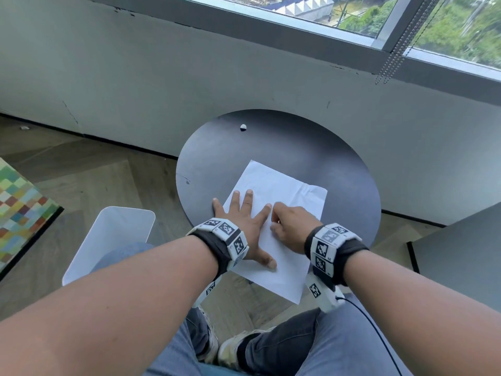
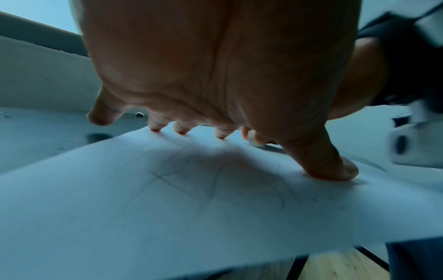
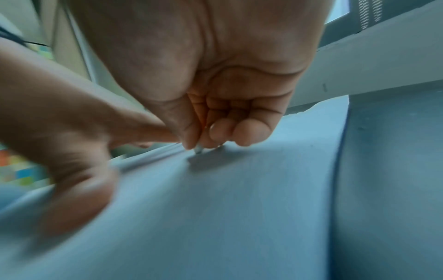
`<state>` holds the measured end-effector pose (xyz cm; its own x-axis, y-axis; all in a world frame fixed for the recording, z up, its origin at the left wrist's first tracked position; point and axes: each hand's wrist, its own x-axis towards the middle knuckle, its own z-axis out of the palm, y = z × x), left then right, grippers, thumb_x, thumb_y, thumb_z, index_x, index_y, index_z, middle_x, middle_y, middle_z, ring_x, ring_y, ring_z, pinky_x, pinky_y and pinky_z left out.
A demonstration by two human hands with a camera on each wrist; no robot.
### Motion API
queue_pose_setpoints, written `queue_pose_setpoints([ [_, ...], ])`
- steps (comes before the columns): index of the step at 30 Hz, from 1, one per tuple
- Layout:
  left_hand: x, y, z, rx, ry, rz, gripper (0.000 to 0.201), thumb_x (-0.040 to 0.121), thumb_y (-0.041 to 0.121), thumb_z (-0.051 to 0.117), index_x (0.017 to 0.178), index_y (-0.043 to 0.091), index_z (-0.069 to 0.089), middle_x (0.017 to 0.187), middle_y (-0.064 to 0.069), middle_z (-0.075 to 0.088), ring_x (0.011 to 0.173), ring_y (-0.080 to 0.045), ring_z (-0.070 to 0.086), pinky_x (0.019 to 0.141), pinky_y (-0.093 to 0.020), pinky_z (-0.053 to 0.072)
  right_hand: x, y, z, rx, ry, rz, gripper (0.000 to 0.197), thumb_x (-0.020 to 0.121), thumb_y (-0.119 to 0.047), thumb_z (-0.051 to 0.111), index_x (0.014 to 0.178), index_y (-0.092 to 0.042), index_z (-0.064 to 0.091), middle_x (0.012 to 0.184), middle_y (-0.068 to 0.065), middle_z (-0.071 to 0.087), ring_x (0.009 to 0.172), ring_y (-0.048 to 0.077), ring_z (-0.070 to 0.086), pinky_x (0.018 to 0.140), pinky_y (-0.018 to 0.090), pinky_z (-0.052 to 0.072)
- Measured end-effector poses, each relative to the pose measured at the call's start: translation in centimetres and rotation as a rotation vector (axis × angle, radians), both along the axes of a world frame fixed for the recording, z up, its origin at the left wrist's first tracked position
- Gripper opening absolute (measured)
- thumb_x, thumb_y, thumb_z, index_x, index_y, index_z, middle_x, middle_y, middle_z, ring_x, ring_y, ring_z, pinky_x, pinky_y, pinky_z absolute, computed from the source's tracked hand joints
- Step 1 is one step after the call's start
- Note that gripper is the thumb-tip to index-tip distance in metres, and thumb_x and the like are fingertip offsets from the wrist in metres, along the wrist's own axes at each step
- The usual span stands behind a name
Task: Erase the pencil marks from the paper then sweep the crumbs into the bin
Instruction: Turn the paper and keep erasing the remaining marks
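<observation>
A white paper point(image 1: 282, 188) lies on a round dark table point(image 1: 273, 143), its near corner hanging over the edge. My left hand point(image 1: 242, 213) lies flat on the paper's left part with fingers spread, pressing it down. In the left wrist view faint pencil marks point(image 2: 215, 180) show under that palm point(image 2: 227, 85). My right hand point(image 1: 276, 221) is curled beside the left index finger and pinches a small whitish eraser point(image 3: 198, 150), whose tip touches the paper point(image 3: 239, 208). A white bin point(image 1: 124, 211) stands on the floor left of the table, below its edge.
A small white lump point(image 1: 243, 127) sits near the table's far edge. A grey wall point(image 1: 244, 63) with a window rises behind the table. A bead chain point(image 1: 398, 50) hangs at the right. My knees and shoes are below the table's near edge.
</observation>
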<state>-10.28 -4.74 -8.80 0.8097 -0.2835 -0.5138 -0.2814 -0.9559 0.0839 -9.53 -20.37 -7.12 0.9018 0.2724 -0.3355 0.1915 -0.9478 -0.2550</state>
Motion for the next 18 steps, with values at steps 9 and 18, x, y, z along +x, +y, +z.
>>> queue_pose_setpoints([
  [9,0.0,0.0,-0.3,-0.003,0.006,0.006,0.142,0.054,0.101,0.054,0.156,0.04,-0.022,0.163,-0.01,-0.034,0.151,-0.038,-0.028,0.11,-0.08,-0.002,-2.4,-0.9,0.6,-0.023,0.089,0.146,0.01,0.096,-0.03,0.046,0.093,-0.022,0.042,0.09,0.004,0.059,0.083,0.027,0.055,0.074,0.039,0.05],
  [18,0.1,0.1,-0.5,-0.001,0.015,0.004,0.142,0.054,0.102,0.052,0.156,0.039,-0.025,0.162,-0.008,-0.037,0.151,-0.037,-0.029,0.11,-0.08,0.001,1.0,-0.4,-0.3,0.014,0.012,-0.106,0.013,0.094,-0.03,0.046,0.101,-0.019,0.048,0.1,0.007,0.062,0.092,0.029,0.059,0.079,0.039,0.05],
])
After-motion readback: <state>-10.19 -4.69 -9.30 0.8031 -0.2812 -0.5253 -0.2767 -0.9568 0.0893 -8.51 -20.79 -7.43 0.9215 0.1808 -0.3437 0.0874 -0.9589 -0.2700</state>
